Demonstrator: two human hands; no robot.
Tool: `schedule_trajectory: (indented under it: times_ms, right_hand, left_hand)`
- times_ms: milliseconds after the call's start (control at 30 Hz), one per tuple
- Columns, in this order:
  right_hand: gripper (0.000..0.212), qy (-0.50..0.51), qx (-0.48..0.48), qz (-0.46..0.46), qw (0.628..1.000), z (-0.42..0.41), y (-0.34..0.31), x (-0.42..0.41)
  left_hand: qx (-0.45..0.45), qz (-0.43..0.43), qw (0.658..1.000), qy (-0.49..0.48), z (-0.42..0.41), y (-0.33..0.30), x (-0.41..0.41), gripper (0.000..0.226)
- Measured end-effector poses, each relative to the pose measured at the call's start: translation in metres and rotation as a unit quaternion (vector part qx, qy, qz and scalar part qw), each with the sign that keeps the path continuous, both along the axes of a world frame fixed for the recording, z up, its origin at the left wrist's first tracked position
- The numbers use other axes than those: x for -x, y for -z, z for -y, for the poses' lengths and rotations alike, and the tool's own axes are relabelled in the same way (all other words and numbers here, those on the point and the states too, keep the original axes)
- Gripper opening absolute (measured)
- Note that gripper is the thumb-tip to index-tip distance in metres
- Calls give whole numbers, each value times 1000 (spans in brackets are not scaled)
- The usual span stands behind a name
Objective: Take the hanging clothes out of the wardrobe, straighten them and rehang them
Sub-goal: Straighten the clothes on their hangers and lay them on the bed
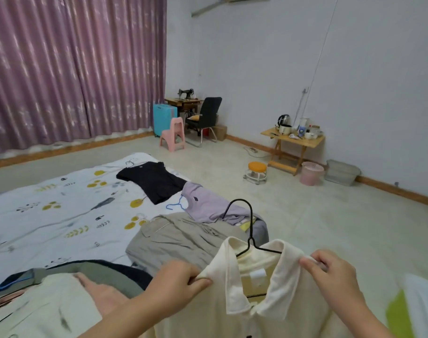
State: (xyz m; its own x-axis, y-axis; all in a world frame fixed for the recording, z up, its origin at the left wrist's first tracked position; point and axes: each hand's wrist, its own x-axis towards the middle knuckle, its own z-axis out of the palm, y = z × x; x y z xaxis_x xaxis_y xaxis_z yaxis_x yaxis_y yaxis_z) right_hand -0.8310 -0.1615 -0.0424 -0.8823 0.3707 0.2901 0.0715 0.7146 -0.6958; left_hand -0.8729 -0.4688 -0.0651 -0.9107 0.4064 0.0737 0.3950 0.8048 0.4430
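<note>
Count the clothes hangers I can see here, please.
4. A black hanger in the cream shirt both hands hold; a blue hanger by the lilac top; wire hooks at the black top and khaki garment. The piled clothes may hide others.

Indoor light dim, even, bluish; source not in view. Shadows soft, faint under the round orange-topped stool (257, 170). No glare. Wide-angle bowing: the pleated purple curtain (73, 69) and the wooden skirting board (398, 190) curve. Whole frame soft; lower corners smeared.
</note>
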Motion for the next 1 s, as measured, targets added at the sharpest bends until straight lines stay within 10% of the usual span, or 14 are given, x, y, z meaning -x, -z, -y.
schedule_trajectory:
  times_ms: [333,833,1000]
  right_hand:
    - [37,18,-1,5,1000,-75,-1,122]
    - [8,-23,-17,-21,999,-264,-12,320]
    - [57,5,-5,0,1000,-314,-17,379]
  left_hand:
    - [-86,43,995,34,-71,7,123,46]
    - [-170,13,983,-69,-277,-15,285,50]
    - [-195,-4,974,-114,-354,-28,335,54]
